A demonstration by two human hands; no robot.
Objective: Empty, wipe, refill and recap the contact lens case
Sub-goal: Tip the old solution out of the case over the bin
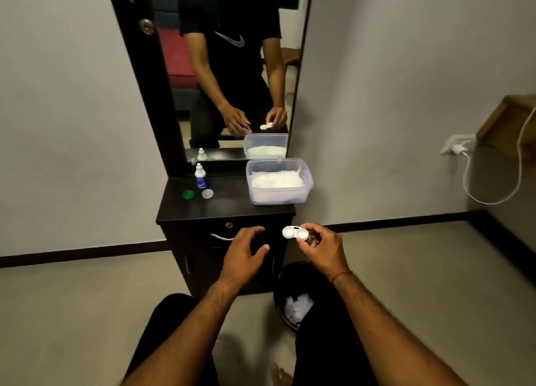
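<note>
Holding the contact lens case [295,233] by its right well, the right hand [322,247] kept it out in front of the dresser [232,208], above the waste bin [293,298], with both wells uncapped and facing up. The left hand [245,252] hovered just beside it, fingers spread and gripping nothing. On the dresser top, the green cap [188,194] and the clear cap [207,193] lay near the front left corner, with the solution bottle [200,176] just behind them and the tissue box [278,182] at the right edge. Crumpled white tissue [298,308] lay in the bin, so the wiping looked finished. Refilling seemed next: the free hand would need the bottle, with the case held level.
</note>
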